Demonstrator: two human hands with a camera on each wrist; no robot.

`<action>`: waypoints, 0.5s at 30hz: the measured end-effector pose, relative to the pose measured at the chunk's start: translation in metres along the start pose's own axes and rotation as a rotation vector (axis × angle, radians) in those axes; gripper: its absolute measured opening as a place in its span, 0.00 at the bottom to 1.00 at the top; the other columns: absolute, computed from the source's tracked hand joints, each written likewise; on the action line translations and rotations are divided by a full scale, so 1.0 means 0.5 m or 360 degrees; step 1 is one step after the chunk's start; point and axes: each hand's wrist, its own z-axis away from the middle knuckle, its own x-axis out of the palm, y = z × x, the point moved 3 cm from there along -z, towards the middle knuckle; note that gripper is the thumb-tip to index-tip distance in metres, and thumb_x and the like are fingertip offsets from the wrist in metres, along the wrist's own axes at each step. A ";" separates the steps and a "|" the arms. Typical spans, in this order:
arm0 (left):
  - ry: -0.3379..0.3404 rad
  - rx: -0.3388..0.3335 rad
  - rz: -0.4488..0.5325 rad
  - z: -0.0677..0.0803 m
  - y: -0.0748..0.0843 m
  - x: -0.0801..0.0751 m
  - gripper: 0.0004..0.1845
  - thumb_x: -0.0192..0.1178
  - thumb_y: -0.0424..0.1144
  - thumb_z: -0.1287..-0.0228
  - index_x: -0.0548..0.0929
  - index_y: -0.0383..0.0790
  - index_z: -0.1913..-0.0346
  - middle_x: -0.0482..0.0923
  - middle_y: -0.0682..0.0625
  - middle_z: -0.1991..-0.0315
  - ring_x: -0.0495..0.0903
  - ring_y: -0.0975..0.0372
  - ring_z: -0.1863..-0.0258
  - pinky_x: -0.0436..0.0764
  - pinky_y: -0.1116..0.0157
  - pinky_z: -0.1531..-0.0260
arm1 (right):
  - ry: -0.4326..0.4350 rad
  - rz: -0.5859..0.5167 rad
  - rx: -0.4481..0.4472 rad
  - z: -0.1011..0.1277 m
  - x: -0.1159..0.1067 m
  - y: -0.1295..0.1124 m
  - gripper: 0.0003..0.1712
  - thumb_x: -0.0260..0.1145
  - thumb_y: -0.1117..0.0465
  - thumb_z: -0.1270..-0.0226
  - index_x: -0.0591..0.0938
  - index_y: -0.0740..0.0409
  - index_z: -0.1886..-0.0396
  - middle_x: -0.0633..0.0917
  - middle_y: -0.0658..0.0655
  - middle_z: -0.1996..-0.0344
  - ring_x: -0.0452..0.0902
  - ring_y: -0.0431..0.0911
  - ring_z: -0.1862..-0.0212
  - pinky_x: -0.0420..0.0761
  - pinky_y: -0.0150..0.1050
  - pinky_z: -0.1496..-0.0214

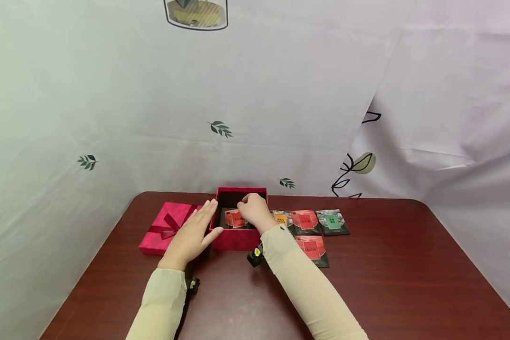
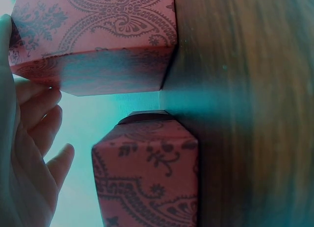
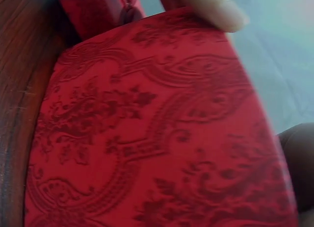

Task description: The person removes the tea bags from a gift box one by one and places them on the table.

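An open red gift box [image 1: 235, 240] with a dark inside stands at the back of the table. A red-and-dark sachet [image 1: 234, 218] lies inside it. My left hand [image 1: 192, 234] has its fingers outstretched, the fingertips at the box's left wall. The left wrist view shows these fingers against the patterned box [image 2: 113, 26]. My right hand [image 1: 256, 211] reaches over the right side of the box with bent fingers, beside the sachet. Its fingertips are partly hidden, so whether they pinch anything does not show. In the right wrist view, a fingertip [image 3: 228, 13] overlaps the box rim.
To the left lies the red lid [image 1: 159, 226] with a ribbon bow. Right of the box are a yellow-labelled sachet [image 1: 282, 218], a red sachet [image 1: 305, 221], a green-labelled sachet [image 1: 333, 222] and, nearer me, another red sachet [image 1: 312, 248]. Behind the table [image 1: 391, 264] hangs a pale curtain [image 1: 255, 94].
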 end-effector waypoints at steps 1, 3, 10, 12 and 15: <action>0.0005 0.0009 -0.0005 -0.001 0.000 0.001 0.41 0.57 0.56 0.26 0.58 0.35 0.21 0.56 0.42 0.21 0.53 0.49 0.21 0.54 0.46 0.24 | 0.0001 0.0016 0.0018 -0.001 0.004 0.002 0.22 0.56 0.59 0.22 0.78 0.68 0.37 0.82 0.65 0.43 0.81 0.54 0.47 0.80 0.53 0.40; 0.0021 0.0030 -0.0011 -0.001 -0.001 0.003 0.41 0.57 0.56 0.26 0.59 0.35 0.21 0.56 0.41 0.21 0.53 0.48 0.21 0.54 0.45 0.24 | -0.0001 0.0021 0.0049 -0.001 0.008 0.005 0.23 0.55 0.58 0.22 0.78 0.68 0.36 0.83 0.65 0.44 0.81 0.52 0.51 0.80 0.53 0.40; 0.0051 0.0041 -0.0005 -0.001 -0.001 0.003 0.41 0.59 0.54 0.27 0.59 0.34 0.22 0.57 0.41 0.21 0.54 0.48 0.21 0.55 0.45 0.24 | -0.0066 0.0036 0.0122 0.000 0.014 0.003 0.21 0.52 0.59 0.22 0.79 0.72 0.42 0.78 0.61 0.71 0.69 0.45 0.81 0.79 0.45 0.56; 0.0044 0.0039 -0.0013 -0.001 0.000 0.002 0.41 0.59 0.54 0.27 0.59 0.35 0.21 0.57 0.41 0.21 0.54 0.48 0.21 0.55 0.45 0.24 | -0.0070 0.0051 0.0143 -0.001 0.015 0.004 0.18 0.52 0.59 0.22 0.80 0.70 0.53 0.75 0.59 0.74 0.67 0.45 0.82 0.77 0.43 0.61; 0.0016 0.0015 -0.0008 0.000 0.001 0.001 0.41 0.58 0.55 0.27 0.58 0.36 0.21 0.56 0.42 0.21 0.53 0.49 0.21 0.54 0.46 0.24 | -0.0081 0.0054 0.0173 -0.002 0.018 0.008 0.16 0.53 0.58 0.21 0.77 0.65 0.66 0.73 0.58 0.76 0.67 0.46 0.81 0.75 0.43 0.63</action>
